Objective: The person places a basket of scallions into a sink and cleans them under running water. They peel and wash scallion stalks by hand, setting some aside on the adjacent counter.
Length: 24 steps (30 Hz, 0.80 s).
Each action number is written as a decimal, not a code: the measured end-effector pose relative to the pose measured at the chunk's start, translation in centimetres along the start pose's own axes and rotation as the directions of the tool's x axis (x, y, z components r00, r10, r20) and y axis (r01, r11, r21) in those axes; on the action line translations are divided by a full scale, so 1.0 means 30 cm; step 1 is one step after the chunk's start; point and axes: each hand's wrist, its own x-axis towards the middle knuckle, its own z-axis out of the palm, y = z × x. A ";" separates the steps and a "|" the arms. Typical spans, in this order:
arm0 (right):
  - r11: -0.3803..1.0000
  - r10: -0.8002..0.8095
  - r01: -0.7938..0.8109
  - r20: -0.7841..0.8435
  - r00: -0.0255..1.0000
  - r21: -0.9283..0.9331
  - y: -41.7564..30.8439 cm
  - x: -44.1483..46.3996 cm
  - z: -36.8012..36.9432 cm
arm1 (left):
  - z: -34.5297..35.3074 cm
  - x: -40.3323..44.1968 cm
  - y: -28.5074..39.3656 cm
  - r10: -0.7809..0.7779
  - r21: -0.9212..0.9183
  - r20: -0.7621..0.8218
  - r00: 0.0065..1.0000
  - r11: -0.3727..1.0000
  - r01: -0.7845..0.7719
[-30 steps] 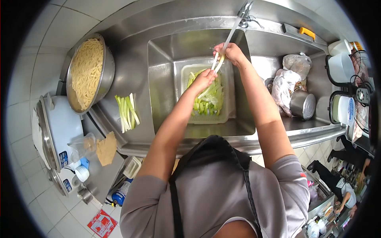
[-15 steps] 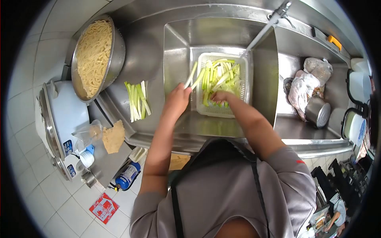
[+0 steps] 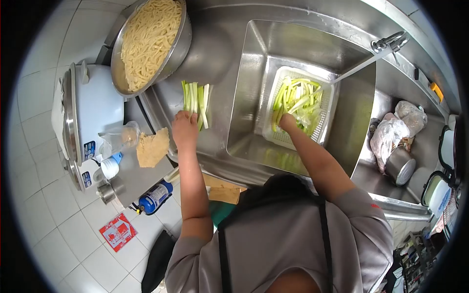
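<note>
My left hand (image 3: pixel 185 128) is at the lower ends of a row of green-and-white stalks, which look like scallion stalks (image 3: pixel 195 101), on the steel ledge left of the sink. Its fingers are closed over the ends nearest me. My right hand (image 3: pixel 288 122) reaches into a white perforated basket (image 3: pixel 272 130) in the sink basin. There its fingers, partly hidden, close among more cut scallion stalks (image 3: pixel 299 97). A grey spout (image 3: pixel 362 66) slants down from the tap to the basket's upper right corner.
A large steel bowl of noodles (image 3: pixel 151 39) stands at upper left. The right basin holds plastic-bagged food (image 3: pixel 388 134) and a steel pot (image 3: pixel 400 166). A knife with an orange handle (image 3: pixel 436 91) lies on the back rim. A blue extinguisher (image 3: pixel 155 198) stands low on the left.
My left hand has moved from beside the basket, where it held stalks, left to the row on the ledge. My right hand stays in the basket. The camera view has turned and shifted.
</note>
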 end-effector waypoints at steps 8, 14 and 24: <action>0.952 -0.048 -0.081 0.404 0.914 0.296 0.020 -0.196 -0.543 | -0.009 -0.006 0.303 0.331 -0.195 -0.265 0.906 0.901 -0.387; 0.918 -0.108 0.069 0.078 0.991 0.390 0.059 -0.312 -0.896 | 0.260 -0.061 0.701 0.666 -0.734 0.064 0.743 0.536 -0.417; 0.879 -0.081 0.217 -0.315 0.946 0.425 -0.032 -0.374 -1.104 | 0.473 -0.002 1.182 0.708 -0.864 0.136 0.693 0.427 -0.268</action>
